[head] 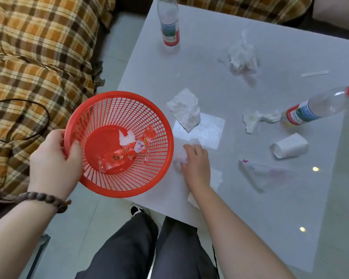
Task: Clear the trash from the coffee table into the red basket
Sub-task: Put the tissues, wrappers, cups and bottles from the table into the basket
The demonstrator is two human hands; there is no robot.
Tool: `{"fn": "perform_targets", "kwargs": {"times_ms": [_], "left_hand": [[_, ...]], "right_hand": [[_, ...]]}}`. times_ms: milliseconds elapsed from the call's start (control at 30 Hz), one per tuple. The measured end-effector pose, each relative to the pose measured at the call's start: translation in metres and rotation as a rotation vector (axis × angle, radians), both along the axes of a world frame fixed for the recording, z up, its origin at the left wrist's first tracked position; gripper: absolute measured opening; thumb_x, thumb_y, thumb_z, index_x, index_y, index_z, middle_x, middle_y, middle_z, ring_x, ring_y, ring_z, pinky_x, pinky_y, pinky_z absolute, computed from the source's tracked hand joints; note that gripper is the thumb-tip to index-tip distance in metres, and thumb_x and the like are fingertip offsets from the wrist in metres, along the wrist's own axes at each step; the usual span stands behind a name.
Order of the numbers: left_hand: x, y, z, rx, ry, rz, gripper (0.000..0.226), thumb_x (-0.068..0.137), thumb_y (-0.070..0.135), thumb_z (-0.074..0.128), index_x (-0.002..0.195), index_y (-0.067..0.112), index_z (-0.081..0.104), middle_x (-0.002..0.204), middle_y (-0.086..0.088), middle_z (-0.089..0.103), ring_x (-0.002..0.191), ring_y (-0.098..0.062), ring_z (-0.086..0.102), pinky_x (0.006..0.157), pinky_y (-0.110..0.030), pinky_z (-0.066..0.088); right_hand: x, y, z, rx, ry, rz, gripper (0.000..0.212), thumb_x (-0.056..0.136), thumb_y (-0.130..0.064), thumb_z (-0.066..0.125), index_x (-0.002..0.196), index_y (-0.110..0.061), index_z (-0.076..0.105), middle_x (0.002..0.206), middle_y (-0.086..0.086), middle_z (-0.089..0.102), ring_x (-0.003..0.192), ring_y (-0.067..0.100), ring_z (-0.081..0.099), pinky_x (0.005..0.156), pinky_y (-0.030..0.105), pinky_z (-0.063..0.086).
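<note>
- Left-hand grip (52,156) clamps the rim of the red basket (101,178), thumb inside, tilted at the desk's near-left edge; a red wrapper (127,152) lies inside.
- Right-hand grip (196,164) curls around a white tissue wad (179,158) on the desk (210,37), just right of the basket.
- Further right lie crumpled tissues (184,108), a tipped paper cup (289,146) and a lying bottle (314,105).

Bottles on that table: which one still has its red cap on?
The bottle at the right edge, leaning rightward in the picture, shows a red cap. The far bottle has its top cut off by the frame.
</note>
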State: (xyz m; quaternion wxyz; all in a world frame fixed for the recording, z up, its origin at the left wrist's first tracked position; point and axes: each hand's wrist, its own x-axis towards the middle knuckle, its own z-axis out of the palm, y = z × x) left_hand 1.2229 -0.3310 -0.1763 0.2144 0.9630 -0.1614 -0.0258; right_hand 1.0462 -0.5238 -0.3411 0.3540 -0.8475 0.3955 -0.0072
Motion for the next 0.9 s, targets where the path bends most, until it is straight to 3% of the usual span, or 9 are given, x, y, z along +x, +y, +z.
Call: {"fn": "perform_targets", "kwargs": {"times_ms": [100,200,367,500,633,733,800,900], "left_hand": [[-0.005,-0.001,0.002,0.004,0.005,0.038,0.009,0.088,0.028,0.050,0.096,0.025,0.053,0.068,0.018,0.051,0.058,-0.001,0.046,0.049,-0.019,0.030],[-0.012,-0.001,0.003,0.000,0.039,0.065,0.016,0.089,0.023,0.052,0.102,0.016,0.057,0.069,0.011,0.053,0.061,-0.006,0.049,0.057,-0.028,0.036],[-0.035,-0.008,0.008,-0.051,0.086,0.043,0.016,0.089,0.021,0.051,0.102,0.014,0.057,0.081,-0.003,0.061,0.071,-0.022,0.056,0.064,-0.035,0.045],[-0.054,-0.015,0.005,-0.113,0.143,0.034,0.016,0.091,0.021,0.051,0.104,0.016,0.058,0.087,-0.001,0.062,0.081,-0.023,0.059,0.072,-0.040,0.050],[-0.065,-0.016,0.002,-0.150,0.139,0.043,0.011,0.090,0.019,0.052,0.100,0.018,0.058,0.084,0.007,0.056,0.077,-0.016,0.055,0.068,-0.031,0.044],[-0.064,-0.012,0.004,-0.153,0.168,0.044,0.007,0.092,0.022,0.052,0.096,0.027,0.052,0.085,0.010,0.056,0.079,-0.015,0.057,0.069,-0.032,0.047],[-0.061,-0.009,0.004,-0.146,0.198,0.056,0.008,0.092,0.024,0.052,0.096,0.030,0.049,0.087,0.009,0.058,0.082,-0.016,0.059,0.069,-0.033,0.050],[-0.056,-0.003,0.005,-0.135,0.203,0.075,0.009,0.091,0.025,0.052,0.100,0.026,0.053,0.091,0.002,0.062,0.083,-0.020,0.061,0.073,-0.041,0.054]], "right_hand": [[0.001,-0.009,0.035,-0.037,-0.197,-0.107,0.041,0.079,-0.015,0.066,0.119,-0.012,0.059,0.114,0.010,0.059,0.102,0.030,0.049,0.083,0.036,0.045],[0.005,-0.013,0.077,-0.071,-0.371,-0.175,0.041,0.076,-0.020,0.065,0.116,-0.016,0.059,0.112,0.006,0.059,0.104,0.025,0.050,0.079,0.028,0.041],[0.022,0.006,0.121,-0.026,-0.500,-0.008,0.044,0.076,-0.013,0.070,0.116,-0.021,0.055,0.113,0.003,0.056,0.106,0.018,0.049,0.084,0.025,0.044],[0.042,0.027,0.127,0.067,-0.438,0.151,0.048,0.079,-0.018,0.071,0.125,-0.020,0.054,0.127,0.004,0.053,0.117,0.022,0.046,0.097,0.031,0.040],[0.048,0.041,0.124,0.136,-0.271,0.304,0.070,0.083,-0.038,0.069,0.143,-0.029,0.034,0.145,0.002,0.039,0.133,0.022,0.032,0.110,0.039,0.032],[0.040,0.044,0.124,0.144,-0.242,0.335,0.074,0.085,-0.046,0.062,0.146,-0.035,0.023,0.154,0.000,0.027,0.142,0.021,0.020,0.115,0.043,0.025],[0.030,0.044,0.123,0.121,-0.250,0.324,0.072,0.086,-0.049,0.060,0.146,-0.037,0.022,0.154,-0.003,0.026,0.142,0.018,0.020,0.115,0.042,0.027],[0.007,0.038,0.115,0.101,-0.362,0.212,0.062,0.086,-0.055,0.054,0.141,-0.040,0.029,0.148,-0.012,0.027,0.136,0.004,0.022,0.108,0.031,0.030]]}}
